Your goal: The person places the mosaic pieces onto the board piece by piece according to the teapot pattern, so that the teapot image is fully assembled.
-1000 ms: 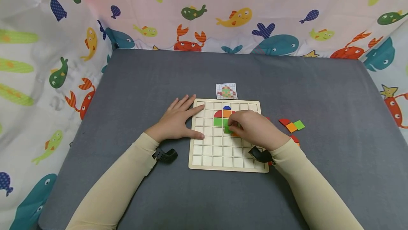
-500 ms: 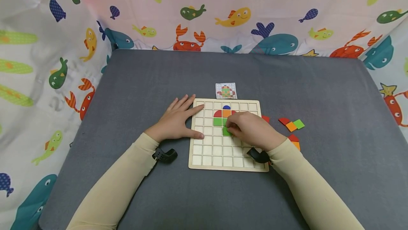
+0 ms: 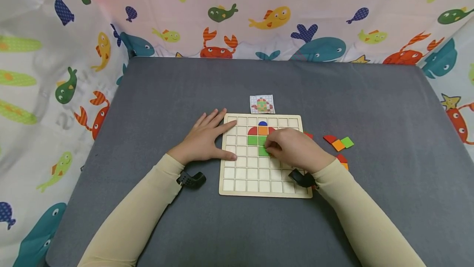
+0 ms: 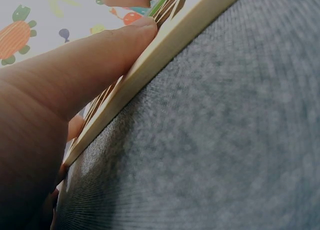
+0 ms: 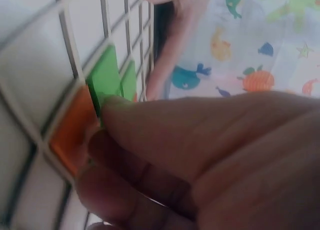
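Note:
A wooden grid board (image 3: 252, 185) lies flat on the grey table. My left hand (image 3: 204, 137) rests at its left edge, fingers spread, with thumb and index finger on the frame; the left wrist view shows the thumb (image 4: 125, 45) along the rim. Over the middle of the board, my right hand (image 3: 294, 147) pinches at a green square tile (image 5: 105, 72) sitting in a grid cell. Next to that tile is an orange tile (image 5: 75, 130), partly hidden by the fingers. Above are a blue half-round tile (image 3: 263, 123), an orange tile (image 3: 263, 130) and a red quarter-round tile (image 3: 253, 131).
A small picture card (image 3: 262, 104) with a coloured grid pattern lies against the board's far edge. Right of the board are loose red (image 3: 329, 138), orange (image 3: 338, 145) and green tiles (image 3: 347, 142), others half hidden by my right arm. A sea-creature curtain (image 3: 237, 24) hangs behind.
The green tile under my right fingers was tilted at first and now sits squarely in its cell. My right hand shifted only slightly; the left hand stayed put.

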The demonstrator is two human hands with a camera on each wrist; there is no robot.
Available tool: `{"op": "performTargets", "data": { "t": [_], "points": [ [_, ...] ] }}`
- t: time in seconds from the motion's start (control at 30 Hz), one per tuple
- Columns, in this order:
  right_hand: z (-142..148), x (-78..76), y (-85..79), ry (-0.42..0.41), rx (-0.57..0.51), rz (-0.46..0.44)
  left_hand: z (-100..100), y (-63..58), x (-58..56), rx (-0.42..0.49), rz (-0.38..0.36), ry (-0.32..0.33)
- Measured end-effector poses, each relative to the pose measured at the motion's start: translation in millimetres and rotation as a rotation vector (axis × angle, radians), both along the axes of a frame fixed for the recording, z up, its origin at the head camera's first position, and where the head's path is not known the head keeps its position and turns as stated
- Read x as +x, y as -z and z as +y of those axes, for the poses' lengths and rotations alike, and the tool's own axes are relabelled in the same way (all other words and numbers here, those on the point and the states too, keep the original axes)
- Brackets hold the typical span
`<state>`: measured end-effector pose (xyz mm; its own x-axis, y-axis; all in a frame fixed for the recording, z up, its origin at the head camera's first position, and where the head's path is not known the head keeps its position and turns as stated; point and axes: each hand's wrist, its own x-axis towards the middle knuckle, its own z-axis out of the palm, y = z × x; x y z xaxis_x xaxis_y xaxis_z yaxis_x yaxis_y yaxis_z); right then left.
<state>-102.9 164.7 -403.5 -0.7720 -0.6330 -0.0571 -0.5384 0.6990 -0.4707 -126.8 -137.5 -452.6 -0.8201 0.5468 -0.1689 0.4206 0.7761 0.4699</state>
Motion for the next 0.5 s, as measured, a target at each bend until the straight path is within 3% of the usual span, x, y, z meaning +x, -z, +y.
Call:
{"op": "performTargets", "data": {
  "t": [0.5],
  "points": [
    [64.7, -17.7, -29.9, 0.207, 0.050, -0.127, 1.2, 0.5, 1.6, 0.001, -0.003, -0.009]
  ]
}}
